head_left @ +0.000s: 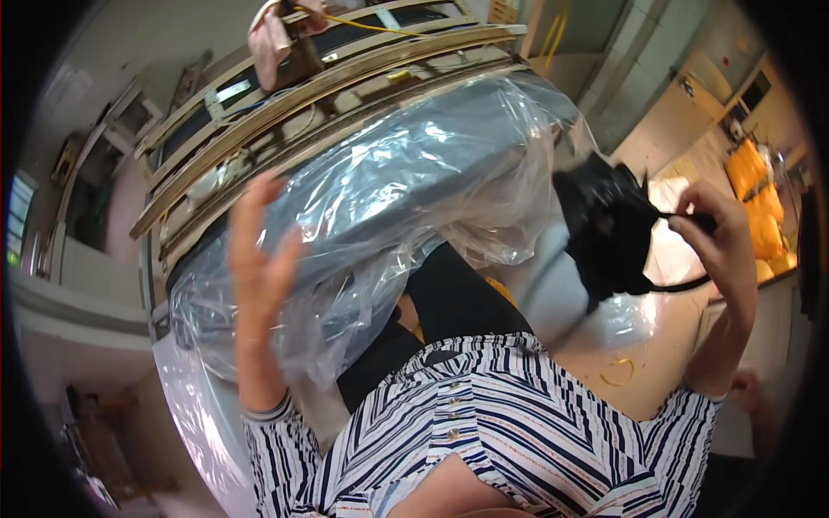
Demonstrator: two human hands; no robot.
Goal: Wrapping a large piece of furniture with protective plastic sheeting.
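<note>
A bench [466,108] takes up the middle, draped in one clear plastic sheet [380,164]. Along its far edge runs a wooden frame [345,78]; two pale patches show there, one near the left end, one near the top, too small to tell whether they bear writing. The person's striped shirt [518,406] fills the near side. A tan surface [656,345] lies to the right. The black bundle [609,233], one glossy mass, is at the bench's right end, by the far edge of the tan surface; whether it rests or hangs, I cannot tell.

Two hands are raised. The left hand [263,250], blurred, is spread with nothing in it, over the bench's left part. The right hand [715,226] pinches a thin black cord [661,214] at the bundle's right side; one strap [680,286] curves below, towards the wrist.

At least three orange packs [763,207] sit beyond. One pink cloth [271,47] hangs at the frame's far edge. One yellow ring [618,372] lies near the tan surface's near edge.
</note>
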